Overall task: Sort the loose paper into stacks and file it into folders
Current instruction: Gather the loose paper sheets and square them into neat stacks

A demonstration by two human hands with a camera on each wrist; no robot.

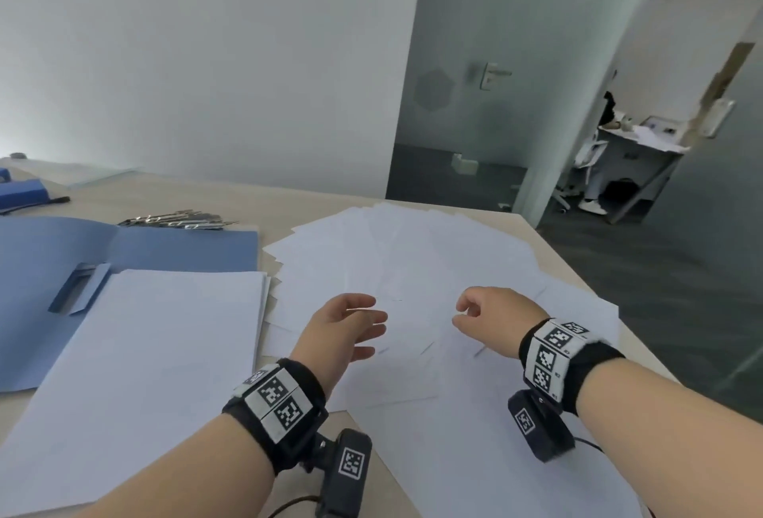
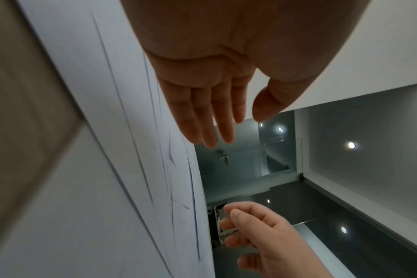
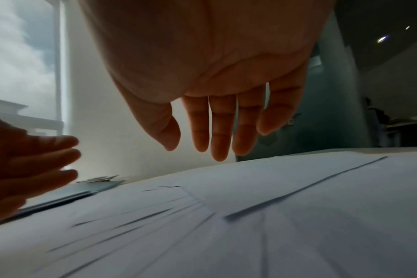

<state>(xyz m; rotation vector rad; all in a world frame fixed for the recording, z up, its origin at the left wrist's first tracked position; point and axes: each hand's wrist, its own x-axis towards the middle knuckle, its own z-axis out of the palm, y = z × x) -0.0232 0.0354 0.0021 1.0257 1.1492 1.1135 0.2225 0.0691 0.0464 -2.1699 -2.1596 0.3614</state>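
Beige desk [image 1: 313, 204] in an office corner, plain wall behind, glass door and grey floor off to the right. Left hand [image 1: 340, 329] hangs over the near-middle of the paper spread, fingers [image 2: 204, 120] straight and slightly apart, thumb off to the side, holding nothing; the wrist views show air between fingertips and sheets. Right hand [image 1: 491, 313] is just beside it, also over the spread and empty; the head view shows it loosely curled, its own wrist view shows the fingers [image 3: 220, 131] hanging down relaxed with gaps between them. Under both: loose paper [image 1: 413, 253], white sheets fanned and overlapping across the right half of the desk, some corners near the desk edge. Left of that, a squared stack [image 1: 144, 352] lies on the open blue folder [image 1: 49, 253], fastener strip [image 1: 78, 288] exposed at the stack's far left corner. Metal clips [image 1: 177, 219] lie past the folder's far edge. My read on handling: sheets are light, floppy and slick on each other, so a top-down pinch probably lifts one and drags its neighbours. Better to rake a batch together with flat palms, then take it by the two long edges and tap square (a single-corner grip likely lets the batch droop and fan). Creasing is the main damage risk; near the desk edge, sheets could slide off.
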